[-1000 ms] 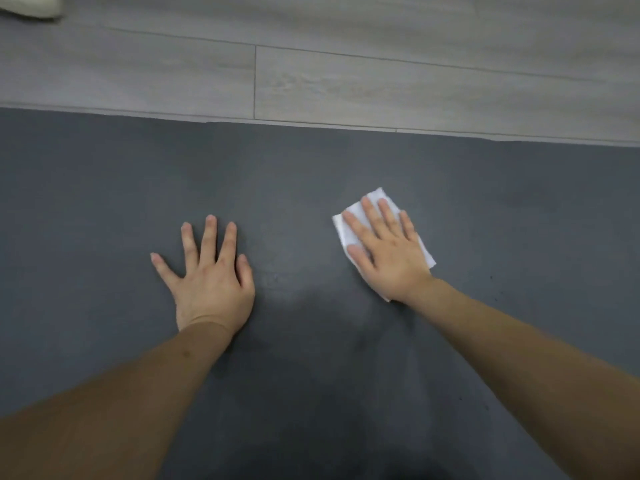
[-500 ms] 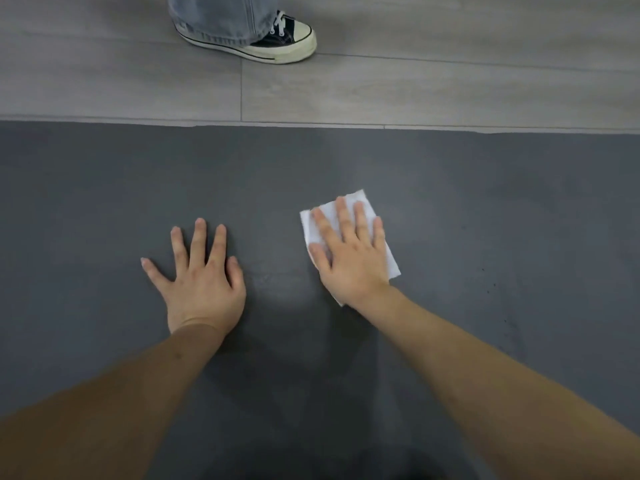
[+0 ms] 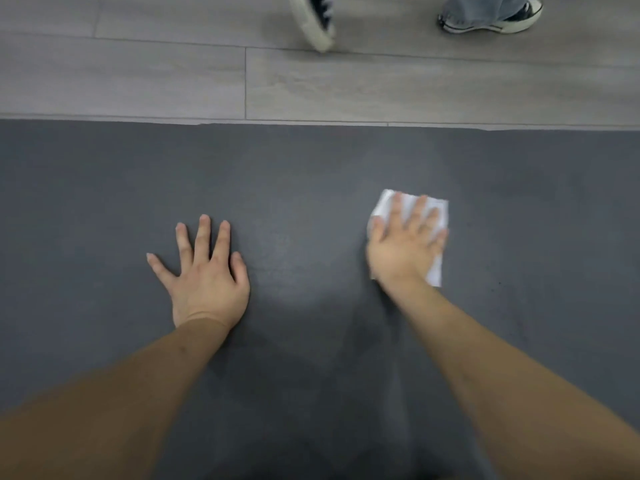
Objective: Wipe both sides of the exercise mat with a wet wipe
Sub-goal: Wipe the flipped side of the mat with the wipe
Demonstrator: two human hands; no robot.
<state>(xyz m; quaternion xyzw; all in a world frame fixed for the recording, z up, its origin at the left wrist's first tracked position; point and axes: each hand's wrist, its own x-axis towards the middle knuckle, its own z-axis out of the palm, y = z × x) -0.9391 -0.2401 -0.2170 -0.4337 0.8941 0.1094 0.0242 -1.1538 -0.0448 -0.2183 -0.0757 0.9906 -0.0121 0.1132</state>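
Pressing the white wet wipe [image 3: 437, 216] flat under straight fingers, the right hand [image 3: 403, 245] works the dark exercise mat [image 3: 311, 174]; the left hand [image 3: 204, 275] lies spread, bracing. This face looks mid-wipe, the underside apparently untouched.

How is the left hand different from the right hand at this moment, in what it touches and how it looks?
The left hand rests straight on the bare exercise mat; the right hand presses a white wet wipe onto the mat. The left hand looks sharp, with fingers spread wide; the right hand looks blurred, with fingers closer together. Both lie flat, palm down, fingers straight.
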